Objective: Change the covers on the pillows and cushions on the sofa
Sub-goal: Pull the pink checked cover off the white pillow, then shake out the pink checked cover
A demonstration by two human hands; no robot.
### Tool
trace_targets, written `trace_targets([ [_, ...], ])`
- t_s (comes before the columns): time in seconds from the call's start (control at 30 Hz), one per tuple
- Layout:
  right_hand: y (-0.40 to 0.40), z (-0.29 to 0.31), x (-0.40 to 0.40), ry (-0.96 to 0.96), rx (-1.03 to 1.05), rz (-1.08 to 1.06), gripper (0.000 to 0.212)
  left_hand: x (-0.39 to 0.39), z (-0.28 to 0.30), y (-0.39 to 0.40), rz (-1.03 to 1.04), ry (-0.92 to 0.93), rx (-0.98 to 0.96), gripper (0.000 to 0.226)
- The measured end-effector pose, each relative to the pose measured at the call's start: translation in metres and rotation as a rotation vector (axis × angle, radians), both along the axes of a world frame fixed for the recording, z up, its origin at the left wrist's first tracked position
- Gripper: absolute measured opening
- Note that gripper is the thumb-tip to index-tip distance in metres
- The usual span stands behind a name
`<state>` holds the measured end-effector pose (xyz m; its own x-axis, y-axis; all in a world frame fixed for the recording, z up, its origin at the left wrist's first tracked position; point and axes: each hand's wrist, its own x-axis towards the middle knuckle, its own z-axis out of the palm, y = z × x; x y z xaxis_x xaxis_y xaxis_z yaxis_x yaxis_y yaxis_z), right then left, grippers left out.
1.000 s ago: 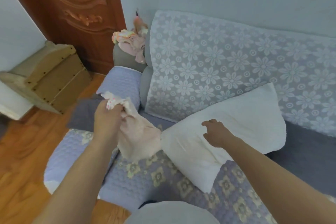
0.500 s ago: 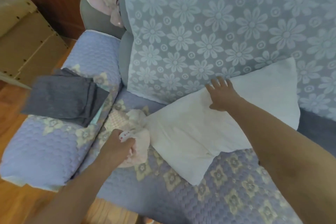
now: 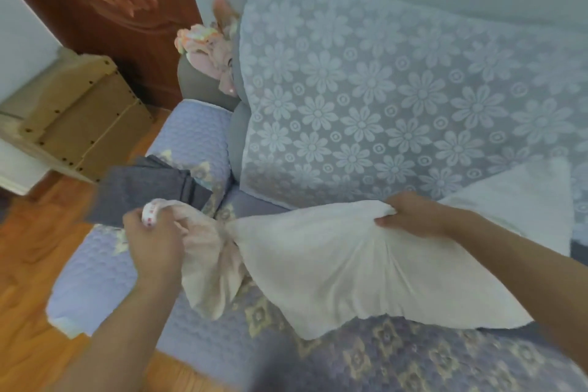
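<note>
Both hands hold cloth: left hand (image 3: 152,237) bunches the cover (image 3: 210,267), right hand (image 3: 413,216) pinches the pillow (image 3: 350,267) lying lengthwise between them.

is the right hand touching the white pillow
Touching. The head view shows the right hand gripping the top edge of the white pillow, its fingers curled over the fabric, which bunches into creases under the grip.

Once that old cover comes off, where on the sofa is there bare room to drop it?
Free: the armrest's front end, below the folded grey cloth; the seat in front of the pillow. Crowded: the corner between cloth and pillow, where the left hand grips the cover.
</note>
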<state>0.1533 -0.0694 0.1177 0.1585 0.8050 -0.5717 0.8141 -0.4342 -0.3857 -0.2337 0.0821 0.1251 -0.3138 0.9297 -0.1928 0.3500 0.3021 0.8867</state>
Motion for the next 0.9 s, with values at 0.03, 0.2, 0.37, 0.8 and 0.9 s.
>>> trace_targets([
  [0.03,-0.003,0.013,0.004,0.073,-0.007,-0.032,0.033,0.0,0.014,0.008,0.013,-0.028,0.067,0.017],
  [0.2,0.002,0.016,0.014,0.056,-0.213,-0.136,0.068,-0.007,0.061,0.033,0.02,-0.068,0.222,0.017],
  [0.37,0.009,-0.071,-0.021,-0.615,-0.017,-0.24,0.043,-0.017,0.082,0.045,0.044,-0.032,0.206,0.022],
  [0.8,0.068,0.129,-0.13,0.27,0.54,-0.391,0.053,0.023,0.331,0.074,-1.094,0.133,0.702,0.033],
  [0.9,0.073,0.255,-0.149,0.507,0.898,-0.315,0.055,0.036,0.384,0.061,-1.347,0.257,0.858,0.038],
])
